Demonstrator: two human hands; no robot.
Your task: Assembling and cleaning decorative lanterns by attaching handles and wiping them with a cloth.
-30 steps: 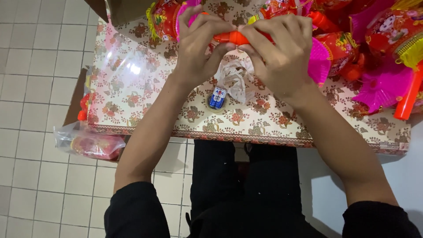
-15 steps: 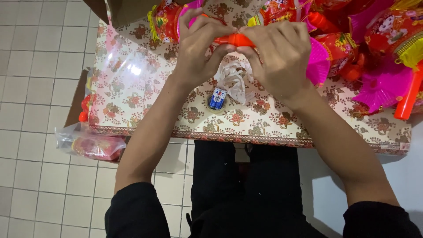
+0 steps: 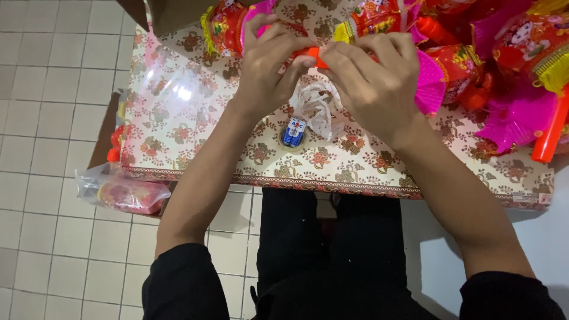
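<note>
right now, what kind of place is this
Probably a small home or shop worktable for assembling toy lanterns: a floral-covered table over tiled floor, piled red and pink lanterns, loose batteries.

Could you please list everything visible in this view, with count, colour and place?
orange piece: one, orange, pinched between both hands above the table.
clear plastic wrapper: one, crumpled, on the cloth under the hands.
batteries: a small blue and white pack, count unclear, on the cloth near the table's front edge.
toy lanterns: several, red, pink and yellow, piled at the table's far right.
orange stick: one, right edge of the table.
bagged red items: one clear bag, left, below the table edge.
table: one, covered in floral cream cloth.
floor: pale tiles, left.
left hand: on the orange piece.
right hand: on the orange piece.
</note>
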